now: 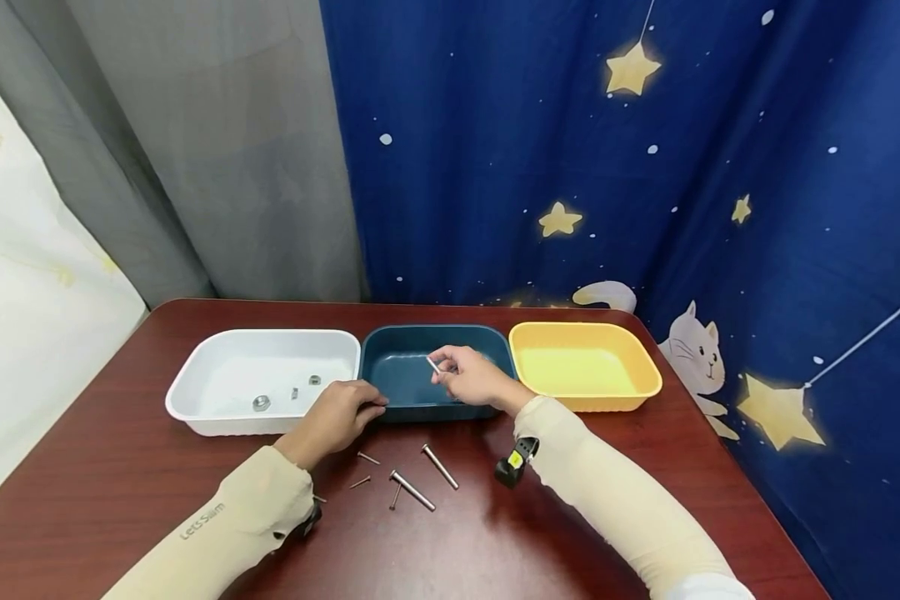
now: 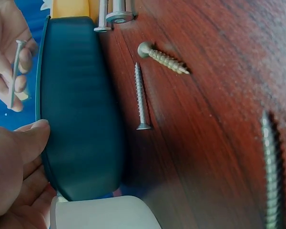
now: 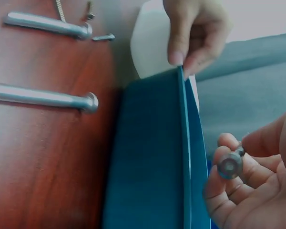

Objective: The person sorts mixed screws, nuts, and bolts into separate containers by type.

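My left hand (image 1: 342, 414) pinches the near rim of a dark teal bin (image 1: 435, 412), close to its left corner, thumb on the outer side. Above this bin, my right hand (image 1: 474, 379) holds a slim metal bolt (image 2: 15, 71) between thumb and fingers. In the right wrist view the round head of the bolt (image 3: 230, 166) faces the camera. On the table in front of the bin lie two larger bolts (image 1: 440, 467) with smooth shanks. Several small screws (image 2: 139, 95) are scattered left of them, near my left wrist.
A white bin (image 1: 243, 425) stands against the teal bin's left side, with a large nut (image 1: 261, 403) and two smaller nuts (image 1: 314, 380) inside. On the right is a yellow bin (image 1: 585, 404). Curtains (image 1: 495, 167) hang behind the brown table (image 1: 495, 550).
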Tool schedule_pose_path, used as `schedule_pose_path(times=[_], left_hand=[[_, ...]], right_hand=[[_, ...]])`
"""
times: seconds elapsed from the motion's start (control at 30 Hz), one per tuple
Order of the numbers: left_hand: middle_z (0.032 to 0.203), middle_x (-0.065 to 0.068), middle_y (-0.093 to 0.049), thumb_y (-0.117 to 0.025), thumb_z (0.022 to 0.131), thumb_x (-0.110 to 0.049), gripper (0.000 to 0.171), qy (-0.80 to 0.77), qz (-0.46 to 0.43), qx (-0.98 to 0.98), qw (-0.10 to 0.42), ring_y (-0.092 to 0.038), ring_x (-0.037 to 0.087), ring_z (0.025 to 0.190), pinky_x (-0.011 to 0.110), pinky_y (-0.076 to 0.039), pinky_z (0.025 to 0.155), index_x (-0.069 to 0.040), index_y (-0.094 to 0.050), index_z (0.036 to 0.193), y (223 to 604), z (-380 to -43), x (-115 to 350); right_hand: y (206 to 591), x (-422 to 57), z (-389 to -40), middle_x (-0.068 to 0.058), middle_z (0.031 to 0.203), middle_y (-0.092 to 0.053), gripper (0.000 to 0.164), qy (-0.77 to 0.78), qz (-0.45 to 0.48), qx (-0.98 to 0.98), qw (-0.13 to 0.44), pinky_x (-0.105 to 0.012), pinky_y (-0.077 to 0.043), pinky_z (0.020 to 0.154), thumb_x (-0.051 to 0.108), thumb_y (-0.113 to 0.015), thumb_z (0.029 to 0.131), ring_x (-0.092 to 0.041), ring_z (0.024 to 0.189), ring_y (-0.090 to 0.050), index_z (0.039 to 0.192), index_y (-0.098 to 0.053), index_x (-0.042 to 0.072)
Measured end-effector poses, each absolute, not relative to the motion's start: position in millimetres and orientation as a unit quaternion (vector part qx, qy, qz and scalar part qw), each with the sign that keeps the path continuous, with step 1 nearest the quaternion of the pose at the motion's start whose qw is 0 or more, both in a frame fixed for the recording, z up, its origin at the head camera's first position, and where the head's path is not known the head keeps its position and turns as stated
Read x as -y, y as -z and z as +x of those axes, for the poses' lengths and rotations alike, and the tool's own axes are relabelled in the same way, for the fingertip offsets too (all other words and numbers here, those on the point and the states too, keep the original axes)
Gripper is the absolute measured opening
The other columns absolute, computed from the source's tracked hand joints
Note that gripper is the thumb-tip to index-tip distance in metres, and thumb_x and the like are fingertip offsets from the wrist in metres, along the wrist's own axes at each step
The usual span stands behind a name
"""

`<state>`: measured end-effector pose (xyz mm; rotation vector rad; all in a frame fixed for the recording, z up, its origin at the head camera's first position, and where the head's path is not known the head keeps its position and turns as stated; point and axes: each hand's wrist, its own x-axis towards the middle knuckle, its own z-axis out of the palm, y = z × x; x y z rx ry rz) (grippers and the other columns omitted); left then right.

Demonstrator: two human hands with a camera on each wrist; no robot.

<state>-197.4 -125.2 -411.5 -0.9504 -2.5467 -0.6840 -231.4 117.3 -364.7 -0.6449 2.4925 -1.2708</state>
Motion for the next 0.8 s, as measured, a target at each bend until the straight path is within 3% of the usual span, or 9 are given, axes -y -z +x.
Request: schedule_pose_path(times=[0.27, 0.53, 0.8], left_hand=[[0.083, 0.003, -0.069, -0.074, 0.083, -0.002, 0.006, 0.247, -0.332, 0.895, 0.163, -0.066, 0.018, 0.079, 0.037, -0.055, 0.075, -0.005, -0.074, 0.088, 410.4, -197.5, 122.7], [0.084, 0.003, -0.070, -0.074, 0.084, -0.003, 0.006, 0.245, -0.322, 0.901, 0.158, -0.067, 0.018, 0.080, 0.038, -0.055, 0.075, -0.005, -0.074, 0.088, 411.2, -197.5, 123.4], [0.083, 0.002, -0.070, -0.075, 0.083, -0.002, 0.006, 0.238, -0.336, 0.897, 0.162, -0.066, 0.017, 0.079, 0.037, -0.055, 0.075, -0.006, -0.074, 0.088, 410.9, -197.3, 125.3]], right_hand=[[364.1, -118.6, -256.1, -0.019, 0.100, -0.066, 0.031, 0.425, -0.206, -0.859, 0.196, -0.025, -0.050, 0.064, -0.003, -0.045, 0.100, -0.021, 0.071, -0.058, 0.130, -0.053, -0.006], [362.1, -116.9, -282.6, -0.017, 0.097, -0.066, 0.045, 0.388, -0.191, -0.854, 0.288, -0.025, -0.048, 0.061, -0.019, -0.039, 0.085, -0.017, 0.070, -0.055, 0.126, -0.054, -0.007], [361.2, -116.8, -306.2, -0.007, 0.093, -0.063, 0.024, 0.266, -0.221, -0.877, 0.334, -0.024, -0.051, 0.068, -0.003, -0.058, 0.093, -0.014, 0.074, -0.058, 0.116, -0.063, -0.004]])
